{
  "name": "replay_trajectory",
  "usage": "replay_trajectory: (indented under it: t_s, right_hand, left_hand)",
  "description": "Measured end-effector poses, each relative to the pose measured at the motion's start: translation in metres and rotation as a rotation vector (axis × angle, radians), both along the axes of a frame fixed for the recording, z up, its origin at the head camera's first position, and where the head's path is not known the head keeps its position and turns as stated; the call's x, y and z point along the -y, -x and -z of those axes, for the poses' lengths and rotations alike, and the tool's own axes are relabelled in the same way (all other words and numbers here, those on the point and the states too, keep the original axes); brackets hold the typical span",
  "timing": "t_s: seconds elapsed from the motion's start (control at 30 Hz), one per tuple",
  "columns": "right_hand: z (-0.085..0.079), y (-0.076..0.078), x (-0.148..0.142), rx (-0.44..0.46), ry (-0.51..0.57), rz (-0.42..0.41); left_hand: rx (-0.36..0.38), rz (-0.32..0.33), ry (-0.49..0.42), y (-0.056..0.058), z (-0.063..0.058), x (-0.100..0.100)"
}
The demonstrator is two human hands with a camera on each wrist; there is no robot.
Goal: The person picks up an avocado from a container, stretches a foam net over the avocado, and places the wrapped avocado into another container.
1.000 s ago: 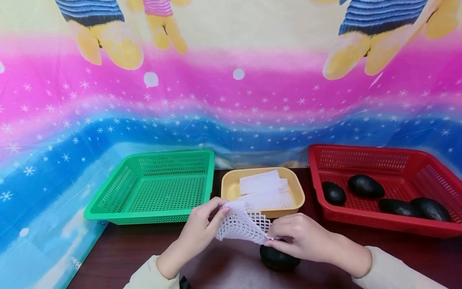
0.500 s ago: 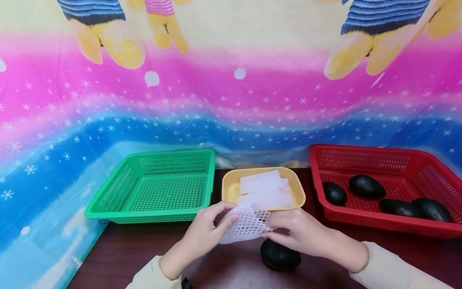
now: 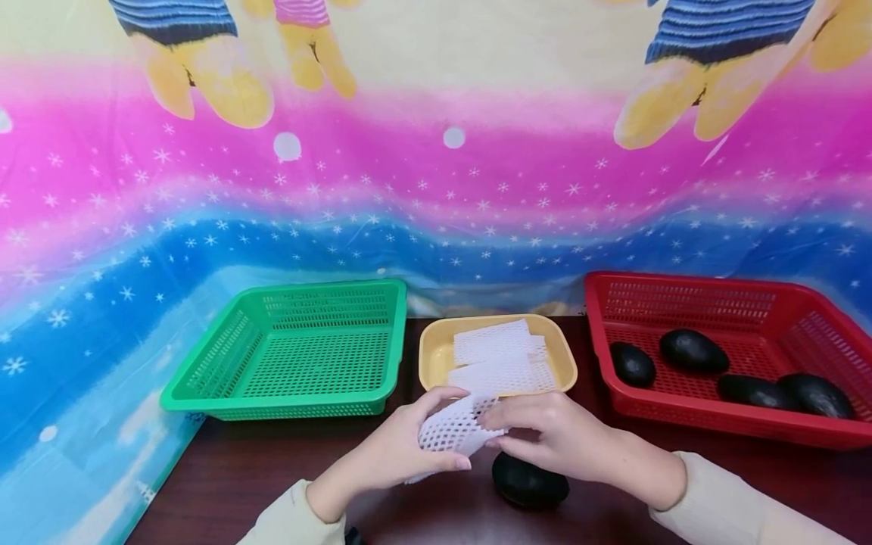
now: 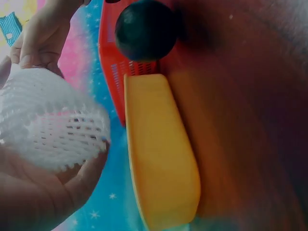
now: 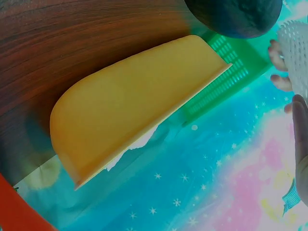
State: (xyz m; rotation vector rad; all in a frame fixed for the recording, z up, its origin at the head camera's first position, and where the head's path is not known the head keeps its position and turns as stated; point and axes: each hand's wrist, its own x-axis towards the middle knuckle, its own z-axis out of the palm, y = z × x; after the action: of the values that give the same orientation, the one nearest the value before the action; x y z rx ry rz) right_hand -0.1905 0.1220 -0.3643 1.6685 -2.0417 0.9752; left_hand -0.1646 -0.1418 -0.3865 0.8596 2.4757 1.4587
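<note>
A white foam net sleeve (image 3: pixel 450 433) is held up over the front middle of the table, seen from the side in the left wrist view. My left hand (image 3: pixel 388 453) grips it from the left, thumb in front and fingers behind. At its right end my right hand (image 3: pixel 568 437) pinches the sleeve's open edge between thumb and fingers. Below the right hand, a dark avocado (image 3: pixel 530 483) lies on the table. Just behind the hands, a yellow tray (image 3: pixel 429 356) holds more flat white net sleeves (image 3: pixel 500 356). The right fingertips are partly hidden by the netting.
To the left stands a green basket (image 3: pixel 272 412) with nothing in it. On the right is a red basket (image 3: pixel 671 405) holding several avocados (image 3: pixel 693 351). Behind everything hangs a patterned cloth (image 3: pixel 436 189). The brown table (image 3: pixel 259 469) shows around the forearms.
My left hand has shifted right and closer to the right hand, its thumb now lower around the sleeve. The netting has gone from stretched out to bunched and rounded. The avocado stays put.
</note>
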Motion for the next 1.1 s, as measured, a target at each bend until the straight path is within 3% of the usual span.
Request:
replay_trajectory:
  t_s: [0.23, 0.43, 0.77, 0.9, 1.1]
  right_hand:
    - [-0.002, 0.001, -0.001, -0.035, 0.010, -0.016]
    - [-0.010, 0.000, -0.004, -0.072, 0.040, 0.009]
    - [-0.016, -0.006, -0.015, 0.019, -0.084, 0.042]
    - [-0.015, -0.011, -0.022, 0.029, -0.132, 0.056]
    - [0.001, -0.019, -0.040, 0.143, -0.215, 0.129]
  left_hand:
    - [0.008, -0.023, -0.011, -0.001, 0.002, -0.005]
    - [-0.009, -0.071, 0.000, 0.001, -0.006, -0.002]
    - [-0.001, -0.140, -0.042, 0.001, -0.017, 0.016]
    - [0.011, -0.147, -0.057, -0.001, -0.014, 0.021]
    - [-0.012, -0.141, -0.064, -0.003, -0.005, 0.027]
